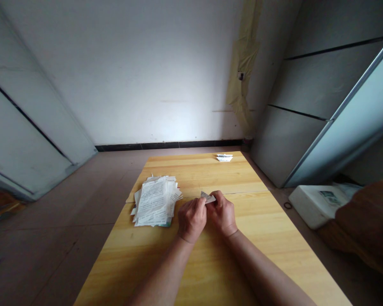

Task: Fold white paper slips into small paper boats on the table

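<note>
A small piece of folded printed paper (207,197) is pinched between my two hands, just above the middle of the wooden table (242,255). My left hand (193,217) is closed on its left side, thumb and fingers together. On the right side my right hand (222,213) grips it in the same way. Only the paper's pointed upper part shows; the rest is hidden by my fingers. Left of my left hand lies an untidy stack of printed paper sheets (153,202). A small folded paper boat (224,157) stands near the table's far right edge.
Beyond the table is a white wall (166,85) with a dark baseboard (159,145). A grey cabinet (293,97) rises at the right. On the floor to the right sits a white foam box (309,204), beside a brown object (370,216) I cannot make out.
</note>
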`<state>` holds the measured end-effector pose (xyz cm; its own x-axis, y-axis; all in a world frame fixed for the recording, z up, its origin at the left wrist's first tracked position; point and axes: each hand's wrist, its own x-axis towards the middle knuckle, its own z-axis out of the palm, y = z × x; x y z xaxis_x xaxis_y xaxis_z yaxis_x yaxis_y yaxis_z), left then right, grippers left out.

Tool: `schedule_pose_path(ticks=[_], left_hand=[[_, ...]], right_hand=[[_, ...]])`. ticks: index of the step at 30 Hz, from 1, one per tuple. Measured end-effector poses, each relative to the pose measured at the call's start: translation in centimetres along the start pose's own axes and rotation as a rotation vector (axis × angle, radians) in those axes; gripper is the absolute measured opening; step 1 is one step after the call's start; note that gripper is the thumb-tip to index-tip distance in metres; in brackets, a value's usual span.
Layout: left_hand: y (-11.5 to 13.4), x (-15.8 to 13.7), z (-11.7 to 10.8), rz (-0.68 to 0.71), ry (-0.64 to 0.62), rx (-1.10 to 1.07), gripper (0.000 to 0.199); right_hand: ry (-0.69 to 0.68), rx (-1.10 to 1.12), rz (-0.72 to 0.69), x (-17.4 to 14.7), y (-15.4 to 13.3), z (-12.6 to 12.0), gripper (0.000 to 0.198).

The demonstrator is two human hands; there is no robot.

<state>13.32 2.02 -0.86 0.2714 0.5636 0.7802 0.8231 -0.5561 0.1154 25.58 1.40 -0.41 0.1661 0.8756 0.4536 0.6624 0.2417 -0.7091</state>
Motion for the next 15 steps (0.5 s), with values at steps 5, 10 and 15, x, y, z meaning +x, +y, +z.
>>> schedule_pose_path(ticks=[5, 10, 15], left_hand=[[-0.20, 0.03, 0.18, -0.020, 0.052, -0.042, 0.024], [-0.25, -0.05, 0.38, -0.073, 0.070, -0.104, 0.029], [-0.19, -0.03, 0.21, -0.070, 0.057, -0.175, 0.028]], right_hand=[[0.066, -0.219, -0.152, -0.10, 0.20, -0.22, 0.012], [0.065, -0.292, -0.244, -0.10, 0.01, -0.39, 0.013], [0.019, -0.179, -0.180, -0.03, 0.22, -0.04, 0.020]])
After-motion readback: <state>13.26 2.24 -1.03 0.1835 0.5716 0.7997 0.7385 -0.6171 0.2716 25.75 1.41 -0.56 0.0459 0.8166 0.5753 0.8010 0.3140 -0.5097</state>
